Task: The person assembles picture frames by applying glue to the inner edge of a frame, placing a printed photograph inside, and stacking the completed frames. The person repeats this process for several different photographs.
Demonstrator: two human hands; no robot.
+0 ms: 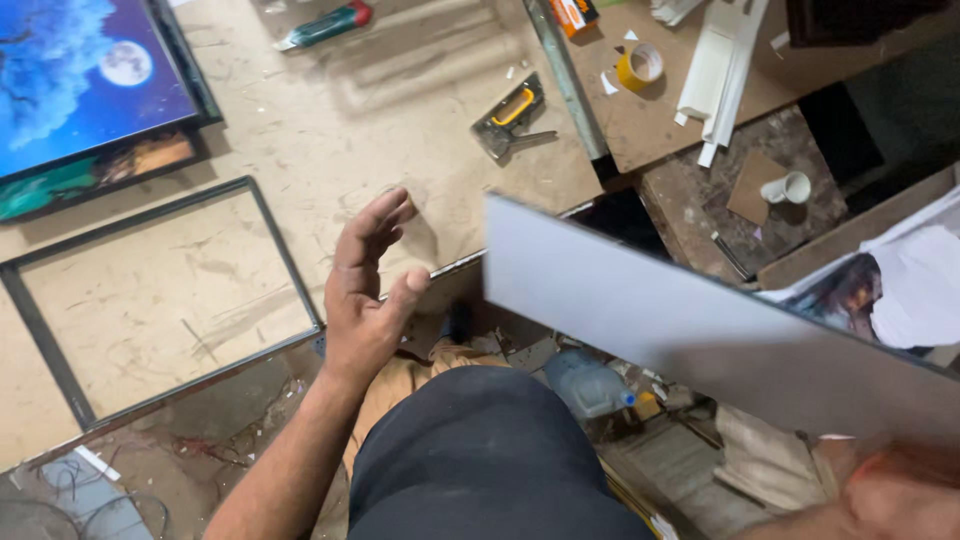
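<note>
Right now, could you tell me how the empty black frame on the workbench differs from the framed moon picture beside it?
The empty black frame shows only bare board through its opening; the framed moon picture is filled with a blue night scene. The empty frame lies fully in view; the moon picture runs off the top left edge. The open left hand is nearer the empty frame. Both lie flat on the workbench with thin dark borders.

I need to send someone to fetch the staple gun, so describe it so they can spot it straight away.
Start at the big plywood workbench and go to its far right edge, beside the metal rail. The staple gun lies flat there, grey metal with a yellow-lined handle opening. The yellow tape roll nearby is round, and the green tool lies farther left.
</note>
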